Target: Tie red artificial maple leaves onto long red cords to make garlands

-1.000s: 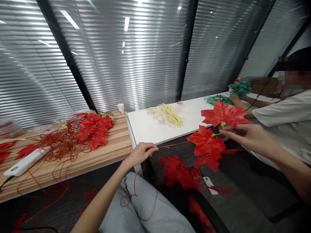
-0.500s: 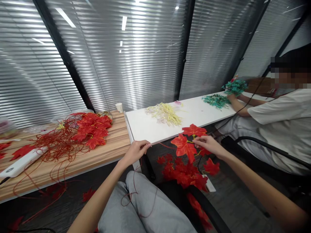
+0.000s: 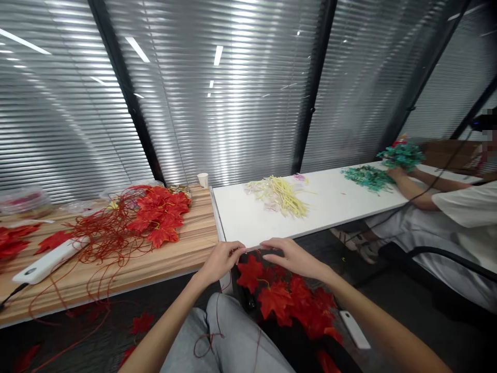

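My left hand (image 3: 222, 260) is closed in a pinch at the front edge of the white table, on a thin red cord (image 3: 219, 316) that trails down over my grey trousers. Just to its right, my right hand (image 3: 297, 259) is open, thumb and fingers apart, with nothing visible between them. Below both hands hangs a cluster of red artificial maple leaves (image 3: 276, 300). Its upper leaf (image 3: 250, 272) is close to my left fingertips. The cord between the hands is hard to make out.
On the wooden table (image 3: 200, 223) lie tangled red cord (image 3: 104, 223), a pile of maple leaves (image 3: 163, 212) and a white device (image 3: 50, 261). A paper cup (image 3: 203, 180) stands behind. Yellow strips (image 3: 287, 197) lie on the white table (image 3: 326, 207). At right, a co-worker holds green foliage (image 3: 402, 155).
My right hand has let go of the leaf stem and moved left, nearer my left hand. The leaves it held now hang lower. The camera view has shifted left.
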Tool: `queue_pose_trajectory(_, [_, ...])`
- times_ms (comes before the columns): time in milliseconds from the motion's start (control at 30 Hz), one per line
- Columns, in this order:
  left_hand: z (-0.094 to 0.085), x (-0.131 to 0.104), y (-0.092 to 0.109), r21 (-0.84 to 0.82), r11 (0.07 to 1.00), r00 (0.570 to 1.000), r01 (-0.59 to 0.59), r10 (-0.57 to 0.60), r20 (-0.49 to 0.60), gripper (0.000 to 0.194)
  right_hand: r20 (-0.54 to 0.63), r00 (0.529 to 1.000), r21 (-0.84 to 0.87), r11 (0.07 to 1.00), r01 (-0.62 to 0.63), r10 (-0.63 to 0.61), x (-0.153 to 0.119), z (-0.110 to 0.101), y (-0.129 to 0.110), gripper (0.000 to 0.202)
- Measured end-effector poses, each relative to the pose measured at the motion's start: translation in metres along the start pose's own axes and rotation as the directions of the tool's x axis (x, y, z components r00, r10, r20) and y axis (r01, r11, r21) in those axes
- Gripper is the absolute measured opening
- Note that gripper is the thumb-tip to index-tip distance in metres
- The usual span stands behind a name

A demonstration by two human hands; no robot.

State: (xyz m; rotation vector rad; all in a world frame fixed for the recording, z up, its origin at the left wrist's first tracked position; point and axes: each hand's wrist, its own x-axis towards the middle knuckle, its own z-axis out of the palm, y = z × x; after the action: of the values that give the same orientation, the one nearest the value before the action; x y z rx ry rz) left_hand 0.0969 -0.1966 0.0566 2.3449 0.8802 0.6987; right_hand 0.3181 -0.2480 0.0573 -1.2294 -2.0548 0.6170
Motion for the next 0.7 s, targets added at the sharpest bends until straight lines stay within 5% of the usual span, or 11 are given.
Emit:
queue_pose_trajectory(133, [-0.007, -0.011, -0.015, -0.044, 0.997, 0.997, 0.067, -0.069, -0.047, 0.038, 0.118, 0.992, 0.232, 0.973, 0.015, -0.043, 0.031, 0.033, -0.005, 0.022])
queue_pose_trajectory(367, [-0.012, -0.024, -0.043, -0.228, 0.956, 0.978, 0.184, -0.202, -0.056, 0.037, -0.035, 0.991, 0.54, 0.837, -0.092, 0.132, 0.058, 0.072, 0.013, 0.028])
queue_pose_trajectory(533, [-0.002, -0.023, -0.059, -0.388, 0.889, 0.964, 0.241, -0.266, -0.011, 0.038, -0.204, 0.961, 0.532, 0.845, -0.052, 0.188, 0.093, 0.081, 0.022, 0.027])
queue_pose_trajectory(700, [-0.012, -0.023, -0.084, -0.403, 0.877, 0.939, 0.262, -0.328, -0.101, 0.035, -0.188, 0.98, 0.413, 0.911, 0.012, 0.072, 0.14, 0.109, 0.042, 0.026])
